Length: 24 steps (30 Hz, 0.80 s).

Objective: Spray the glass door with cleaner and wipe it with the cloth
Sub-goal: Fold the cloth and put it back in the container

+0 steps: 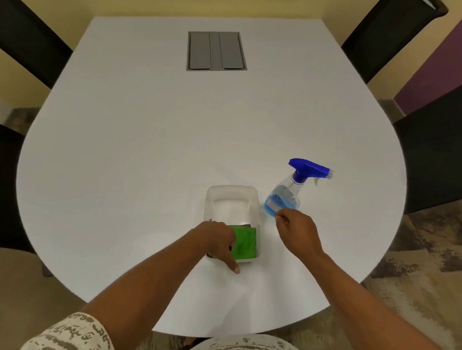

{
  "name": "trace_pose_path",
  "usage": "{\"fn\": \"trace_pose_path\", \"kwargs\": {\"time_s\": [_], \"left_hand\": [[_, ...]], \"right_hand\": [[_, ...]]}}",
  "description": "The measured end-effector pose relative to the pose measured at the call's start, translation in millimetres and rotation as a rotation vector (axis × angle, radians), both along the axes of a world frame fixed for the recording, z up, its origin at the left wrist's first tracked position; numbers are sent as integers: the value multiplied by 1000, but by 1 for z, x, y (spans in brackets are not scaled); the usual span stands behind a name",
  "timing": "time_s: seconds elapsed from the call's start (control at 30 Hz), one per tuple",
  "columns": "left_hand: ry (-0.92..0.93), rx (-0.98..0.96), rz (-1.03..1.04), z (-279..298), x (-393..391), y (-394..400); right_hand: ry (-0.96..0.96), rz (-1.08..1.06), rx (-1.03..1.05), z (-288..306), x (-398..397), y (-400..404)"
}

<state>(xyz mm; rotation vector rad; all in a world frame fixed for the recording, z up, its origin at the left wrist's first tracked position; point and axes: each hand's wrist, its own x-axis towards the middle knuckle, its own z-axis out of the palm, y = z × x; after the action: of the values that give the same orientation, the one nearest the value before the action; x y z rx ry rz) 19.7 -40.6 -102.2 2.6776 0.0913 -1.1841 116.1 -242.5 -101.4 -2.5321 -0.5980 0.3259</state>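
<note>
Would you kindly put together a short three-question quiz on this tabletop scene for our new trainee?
1. True or false: the spray bottle is lying on its side on the white table.
2. Where is the green cloth?
A. Draped over a chair
B. In the near end of the clear plastic container
C. Under the spray bottle
3. Fill in: the right hand is near the base of the ____, not yet gripping it.

Key
1. False; it stands upright, nozzle pointing right.
2. B; the left hand rests on it.
3. Spray bottle.
</note>
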Motion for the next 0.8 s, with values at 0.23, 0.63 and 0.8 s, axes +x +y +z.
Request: {"fn": "trace_pose_path", "kwargs": {"time_s": [0.23,0.63,0.8], "left_hand": [[-90,33,11,-11,-11,-10],[-541,-74,376,17,26,-37],[-649,-261,554,24,69,-54]], "right_hand": [[119,-199,11,-13,18,-26],[235,-135,246,12,51,-24],[231,-95,376,26,59,-7]]}}
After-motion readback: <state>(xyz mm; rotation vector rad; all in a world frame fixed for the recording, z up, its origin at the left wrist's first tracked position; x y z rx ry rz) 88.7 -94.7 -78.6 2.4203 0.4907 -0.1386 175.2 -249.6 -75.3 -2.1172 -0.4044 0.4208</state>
